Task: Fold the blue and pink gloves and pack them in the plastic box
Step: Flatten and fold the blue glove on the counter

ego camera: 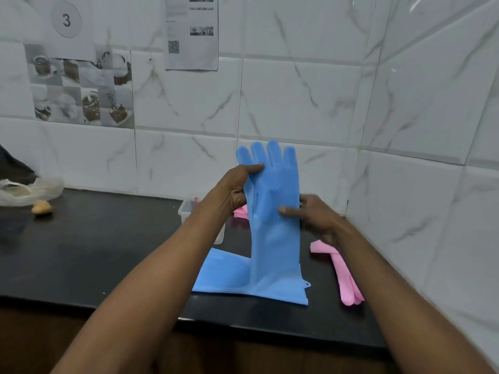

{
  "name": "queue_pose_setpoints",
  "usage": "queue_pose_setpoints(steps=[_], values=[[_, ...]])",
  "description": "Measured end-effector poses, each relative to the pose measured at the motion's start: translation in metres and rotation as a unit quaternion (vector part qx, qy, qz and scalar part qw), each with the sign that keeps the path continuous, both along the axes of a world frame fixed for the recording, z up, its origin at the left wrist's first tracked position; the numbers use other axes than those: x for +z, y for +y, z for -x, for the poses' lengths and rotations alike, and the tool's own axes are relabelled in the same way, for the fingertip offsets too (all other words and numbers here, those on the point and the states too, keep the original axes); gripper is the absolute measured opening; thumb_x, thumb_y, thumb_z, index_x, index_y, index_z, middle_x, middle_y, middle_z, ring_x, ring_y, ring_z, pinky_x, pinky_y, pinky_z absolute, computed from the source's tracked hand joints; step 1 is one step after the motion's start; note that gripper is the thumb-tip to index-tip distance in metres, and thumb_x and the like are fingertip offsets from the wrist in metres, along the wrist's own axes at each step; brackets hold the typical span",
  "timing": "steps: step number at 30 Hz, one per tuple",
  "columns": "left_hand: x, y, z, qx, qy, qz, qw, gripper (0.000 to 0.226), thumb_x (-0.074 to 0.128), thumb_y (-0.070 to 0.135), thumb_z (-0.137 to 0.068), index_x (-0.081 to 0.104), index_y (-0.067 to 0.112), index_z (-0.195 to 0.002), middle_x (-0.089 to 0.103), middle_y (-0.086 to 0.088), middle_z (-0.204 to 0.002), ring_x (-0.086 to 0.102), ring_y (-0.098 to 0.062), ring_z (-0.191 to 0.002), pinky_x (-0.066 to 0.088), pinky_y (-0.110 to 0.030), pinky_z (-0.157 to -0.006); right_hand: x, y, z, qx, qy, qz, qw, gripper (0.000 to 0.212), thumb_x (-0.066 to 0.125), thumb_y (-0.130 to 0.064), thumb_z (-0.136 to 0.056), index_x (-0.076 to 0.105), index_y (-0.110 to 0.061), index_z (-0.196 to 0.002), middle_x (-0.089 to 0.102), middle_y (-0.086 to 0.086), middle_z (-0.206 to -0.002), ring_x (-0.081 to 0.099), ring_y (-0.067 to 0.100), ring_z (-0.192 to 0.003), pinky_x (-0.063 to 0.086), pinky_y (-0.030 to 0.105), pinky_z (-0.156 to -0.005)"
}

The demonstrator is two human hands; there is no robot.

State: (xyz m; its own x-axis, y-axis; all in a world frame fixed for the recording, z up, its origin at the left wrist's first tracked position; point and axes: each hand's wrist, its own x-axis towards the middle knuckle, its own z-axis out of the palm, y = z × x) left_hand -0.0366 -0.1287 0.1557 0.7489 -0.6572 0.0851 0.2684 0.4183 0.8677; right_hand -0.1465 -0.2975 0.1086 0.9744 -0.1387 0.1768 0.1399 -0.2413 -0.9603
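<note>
White marble-look tiled wall (297, 98) fills the back and right side, meeting in a corner. On it we see a printed sheet with a QR code (191, 33), a round "3" label (66, 19) and a patch of picture tiles showing cups (81, 87). Below runs a black countertop (94, 252), front edge over a brown cabinet face.

We hold a blue glove (275, 211) upright above the counter, fingers pointing up, cuff hanging down and touching a second blue glove (224, 273) that lies flat on the counter under it. Left hand (237, 187) is closed on the raised glove's left edge near the palm, thumb across the front just under the fingers. Right hand (316, 214) pinches the glove's right edge lower down, thumb on the front, other fingers behind.

A pink glove (343, 271) lies on the counter right of the blue ones, fingers toward us, partly hidden by the right forearm. Another bit of pink (241, 211) shows behind the left hand; we cannot tell its shape.

Clear plastic box (189, 209) sits on the counter behind the left forearm, mostly hidden; contents not readable.

Far left: crumpled clear plastic bag (29, 190), small orange object (41, 207) just in front of it.
</note>
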Motion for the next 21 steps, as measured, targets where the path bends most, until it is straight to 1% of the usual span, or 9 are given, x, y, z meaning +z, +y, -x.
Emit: queue_pose_setpoints(steps=[2,4,8,10,12,15,18,20,21], values=[[-0.01,0.008,-0.007,0.027,0.036,0.047,0.998,0.037,0.062,0.012,-0.091,0.056,0.001,-0.126,0.065,-0.019,-0.121,0.065,-0.036,-0.108,0.054,-0.049,-0.09,-0.03,-0.006,0.011,0.051,0.073,0.016,0.996,0.046,0.086,-0.016,-0.071,0.071,-0.007,-0.114,0.073,0.013,-0.114,0.07,0.032,-0.105,0.058,0.037,-0.08],[-0.019,0.022,-0.017,0.048,0.045,0.05,0.997,0.041,0.065,0.011,-0.089,0.055,0.002,-0.127,0.064,-0.019,-0.124,0.064,-0.036,-0.111,0.053,-0.049,-0.092,-0.049,-0.013,0.021,0.038,0.084,0.032,0.995,0.04,0.083,-0.008,-0.072,0.072,-0.004,-0.11,0.074,0.015,-0.109,0.07,0.033,-0.101,0.058,0.039,-0.081],[-0.029,0.06,-0.032,0.111,-0.022,-0.127,0.986,0.049,0.081,0.012,-0.073,0.061,0.001,-0.116,0.073,-0.017,-0.098,0.072,-0.031,-0.083,0.06,-0.045,-0.077,-0.045,-0.035,0.028,-0.035,0.039,0.025,0.998,0.034,0.076,-0.005,-0.079,0.07,0.002,-0.112,0.075,0.018,-0.104,0.071,0.032,-0.093,0.056,0.045,-0.086],[-0.034,0.077,-0.038,0.106,-0.052,-0.192,0.974,0.053,0.086,0.015,-0.066,0.064,0.002,-0.112,0.074,-0.016,-0.092,0.073,-0.03,-0.078,0.06,-0.048,-0.075,-0.031,-0.042,0.029,-0.033,0.032,0.076,0.996,0.023,0.073,-0.014,-0.083,0.075,-0.007,-0.105,0.076,0.015,-0.096,0.073,0.025,-0.082,0.06,0.036,-0.069],[-0.042,0.091,-0.046,0.104,-0.035,-0.205,0.973,0.053,0.088,0.017,-0.061,0.065,0.006,-0.108,0.077,-0.012,-0.088,0.075,-0.026,-0.077,0.06,-0.047,-0.072,-0.022,-0.045,0.029,-0.03,0.047,0.128,0.99,0.019,0.071,-0.022,-0.086,0.077,-0.012,-0.1,0.077,0.013,-0.091,0.073,0.021,-0.076,0.057,0.029,-0.061],[-0.059,0.104,-0.057,0.108,-0.014,-0.213,0.971,0.049,0.084,0.011,-0.065,0.065,0.01,-0.111,0.074,-0.01,-0.1,0.074,-0.025,-0.081,0.06,-0.042,-0.068,-0.022,-0.039,0.023,-0.052,0.067,0.151,0.985,0.018,0.07,-0.019,-0.089,0.075,-0.008,-0.101,0.077,0.013,-0.092,0.072,0.024,-0.078,0.057,0.034,-0.066],[-0.066,0.113,-0.06,0.093,-0.056,-0.241,0.964,0.037,0.076,0.009,-0.075,0.066,0.009,-0.11,0.066,-0.012,-0.112,0.066,-0.027,-0.095,0.058,-0.044,-0.08,-0.024,-0.024,0.016,-0.127,0.009,0.215,0.968,0.009,0.068,-0.009,-0.088,0.076,-0.013,-0.086,0.071,0.007,-0.076,0.061,0.019,-0.067,0.047,0.03,-0.063],[-0.067,0.123,-0.058,0.104,-0.122,-0.236,0.958,0.037,0.076,0.012,-0.073,0.07,0.011,-0.11,0.069,-0.013,-0.112,0.065,-0.026,-0.098,0.055,-0.043,-0.084,-0.023,-0.014,0.016,-0.182,-0.078,0.3,0.933,0.023,0.067,-0.009,-0.085,0.07,-0.026,-0.07,0.062,0.0,-0.064,0.051,0.016,-0.061,0.036,0.029,-0.058],[-0.07,0.131,-0.055,0.121,-0.161,-0.244,0.949,0.036,0.077,0.013,-0.072,0.072,0.015,-0.108,0.072,-0.011,-0.111,0.066,-0.023,-0.098,0.052,-0.042,-0.085,-0.024,-0.009,0.019,-0.201,-0.11,0.334,0.914,0.023,0.067,-0.009,-0.085,0.069,-0.028,-0.07,0.062,-0.001,-0.064,0.051,0.017,-0.062,0.035,0.028,-0.057]])
